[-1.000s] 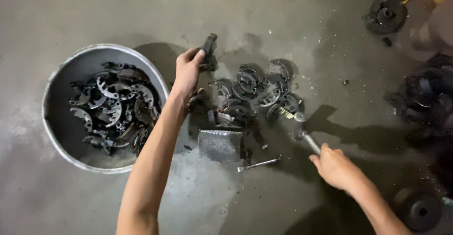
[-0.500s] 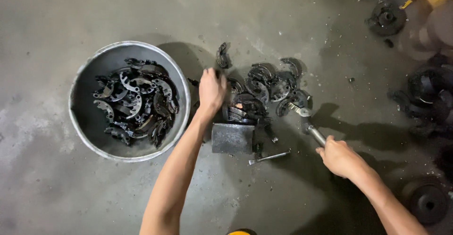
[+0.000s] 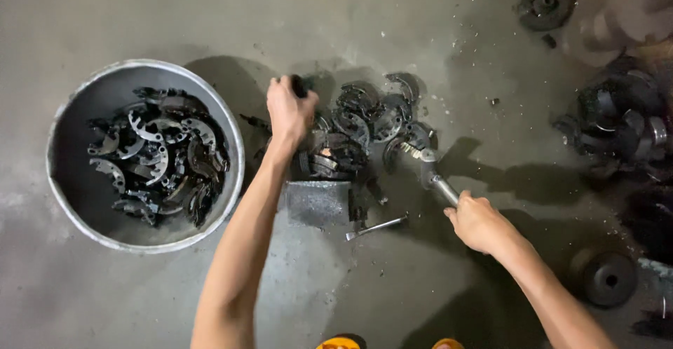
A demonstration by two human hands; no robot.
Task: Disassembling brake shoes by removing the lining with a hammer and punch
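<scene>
Concrete floor (image 3: 126, 12), grey, stained. Round metal basin (image 3: 70, 202) at left, holding curved dark brake shoes (image 3: 158, 156). Loose pile of brake shoes (image 3: 364, 121) on floor right of basin, metal block (image 3: 317, 202) just below pile (small rod (image 3: 375, 227) beside it). Left hand (image 3: 289, 112) over pile, fingers closed on dark part (image 3: 298, 84). Right hand (image 3: 479, 221) fingers wrapped round hammer handle (image 3: 443, 188), head at pile edge.

Basin (image 3: 70, 202) left of parts pile (image 3: 364, 128)

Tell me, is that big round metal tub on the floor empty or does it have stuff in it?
Partly filled: the metal tub holds a heap of dark curved metal parts, with bare bottom showing beside them.
</scene>
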